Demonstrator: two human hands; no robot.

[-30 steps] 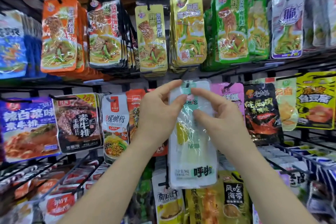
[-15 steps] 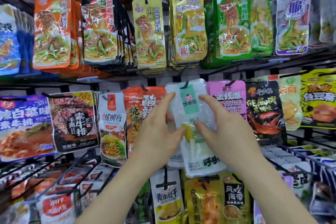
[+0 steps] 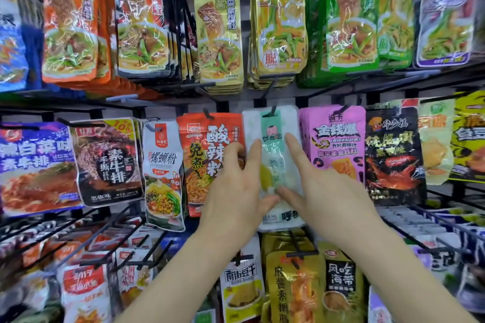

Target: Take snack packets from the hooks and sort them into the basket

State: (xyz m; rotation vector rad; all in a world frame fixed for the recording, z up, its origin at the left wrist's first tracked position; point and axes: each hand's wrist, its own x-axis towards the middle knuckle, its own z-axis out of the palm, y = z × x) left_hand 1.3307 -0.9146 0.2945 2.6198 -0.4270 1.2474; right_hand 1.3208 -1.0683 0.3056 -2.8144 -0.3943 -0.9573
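1. Two hands, left hand (image 3: 233, 191) and right hand (image 3: 325, 191), lay straight, spread fingers (image 3: 253, 157) against the white packet (image 3: 274, 162), gripping nothing.
2. Packet hangs from its hook (image 3: 273, 110) at twelve o'clock.
3. Step judged: unhooking. The next move calls for a pinch, then a pull toward six o'clock.

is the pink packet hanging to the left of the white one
No, the pink packet hangs to the right of the white packet; the red packet is the one on its left.
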